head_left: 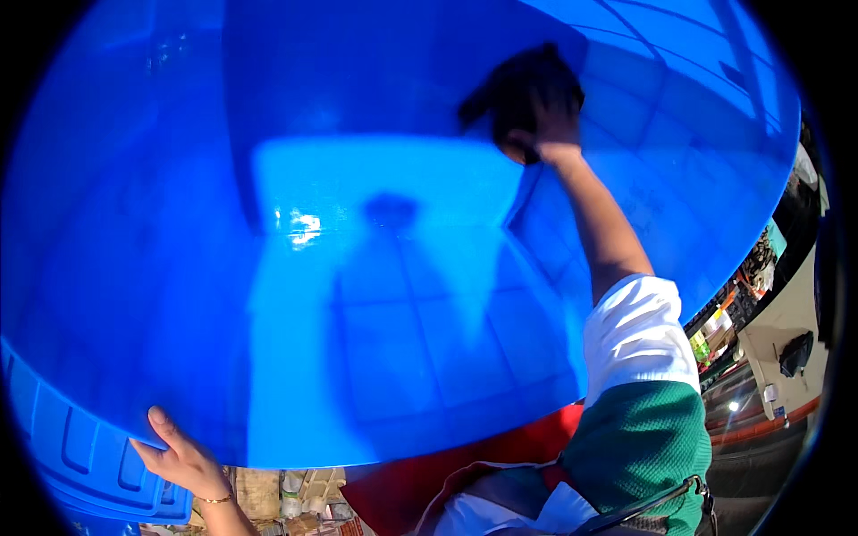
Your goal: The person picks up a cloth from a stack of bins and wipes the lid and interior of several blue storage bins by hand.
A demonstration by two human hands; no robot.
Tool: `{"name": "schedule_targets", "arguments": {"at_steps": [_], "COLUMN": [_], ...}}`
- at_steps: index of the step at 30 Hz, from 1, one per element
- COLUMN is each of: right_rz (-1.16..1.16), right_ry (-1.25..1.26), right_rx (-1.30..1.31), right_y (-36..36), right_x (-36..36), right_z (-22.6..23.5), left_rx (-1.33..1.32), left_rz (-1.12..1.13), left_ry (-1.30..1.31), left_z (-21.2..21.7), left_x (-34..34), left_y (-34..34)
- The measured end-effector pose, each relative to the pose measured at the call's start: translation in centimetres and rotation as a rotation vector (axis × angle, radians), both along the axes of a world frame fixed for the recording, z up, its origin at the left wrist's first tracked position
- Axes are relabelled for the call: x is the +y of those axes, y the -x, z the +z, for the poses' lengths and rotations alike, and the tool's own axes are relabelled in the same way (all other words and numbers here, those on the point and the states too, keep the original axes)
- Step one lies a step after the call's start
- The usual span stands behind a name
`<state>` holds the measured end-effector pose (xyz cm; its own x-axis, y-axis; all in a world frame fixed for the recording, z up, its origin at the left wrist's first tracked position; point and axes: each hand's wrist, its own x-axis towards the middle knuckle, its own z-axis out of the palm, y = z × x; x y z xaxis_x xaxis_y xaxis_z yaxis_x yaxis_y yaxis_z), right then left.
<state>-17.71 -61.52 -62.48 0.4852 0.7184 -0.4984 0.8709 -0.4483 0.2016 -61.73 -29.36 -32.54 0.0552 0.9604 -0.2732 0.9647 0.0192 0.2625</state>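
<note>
Mid-wipe inside a big blue tub (393, 268), tilted up and filling the view. Right hand (536, 116) reached deep against the far wall, grip closed around a dark cloth (523, 85). Left hand (179, 456) steadied the lower rim, fingers loosely curled, thumb up. Next, probably, sweeping the cloth across unwiped wall while bracing the rim.

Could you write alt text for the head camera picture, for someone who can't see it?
A big blue plastic tub fills the view, seen from its inside. The right hand presses a dark cloth against its inner wall, while the left hand grips the rim.
</note>
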Motion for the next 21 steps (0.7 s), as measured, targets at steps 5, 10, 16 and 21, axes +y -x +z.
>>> {"name": "schedule_targets", "arguments": {"at_steps": [5,10,16,21], "right_rz": [0.086,0.064,-0.039,-0.492], "right_ry": [0.313,0.322,0.452,0.622], "right_rx": [-0.201,0.151,0.367,0.551], "right_y": [-3.5,3.8,14.1,15.6], "right_x": [1.3,-4.4,-8.9,-7.1], "right_z": [1.5,0.3,3.8,3.5], "left_rx": [-0.056,-0.061,-0.083,-0.131], "left_rz": [0.007,0.008,-0.001,0.023], "left_ry": [0.0,-0.001,0.019,0.07], "left_z": [-0.5,-0.1,0.2,0.1], "left_x": [0.5,0.5,0.6,0.0], "left_y": [0.6,1.0,-0.6,-0.4]}}
